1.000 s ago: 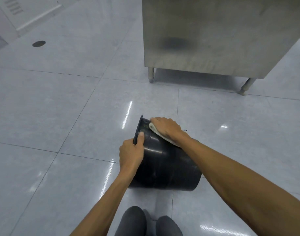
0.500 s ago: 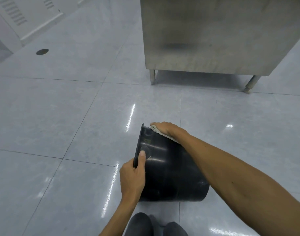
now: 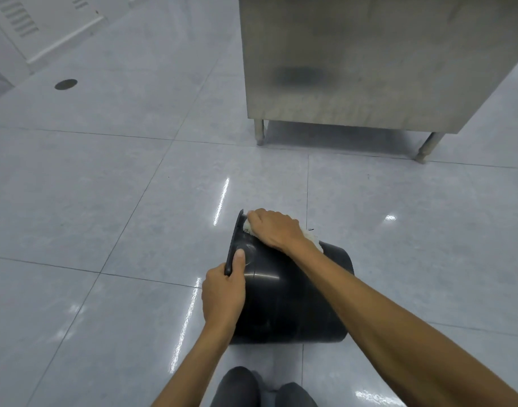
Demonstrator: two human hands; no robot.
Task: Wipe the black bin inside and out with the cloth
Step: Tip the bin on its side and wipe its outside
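The black bin (image 3: 284, 301) lies on its side on the tiled floor, its mouth facing left and its base to the right. My left hand (image 3: 224, 295) grips the rim, thumb laid on the outer wall. My right hand (image 3: 274, 229) presses a white cloth (image 3: 310, 237) flat against the upper outside of the bin, just behind the rim. Most of the cloth is hidden under the hand. The inside of the bin is out of sight.
A stainless steel cabinet (image 3: 369, 60) on short legs stands just beyond the bin. A round floor drain (image 3: 65, 84) sits far left. White wall units (image 3: 31, 30) fill the upper left corner. My knees (image 3: 263, 389) show at the bottom edge.
My right hand with the cloth slid over the top of the bin near the rim and back into fuller view. My left hand kept its grip on the rim; the view shifted slightly.
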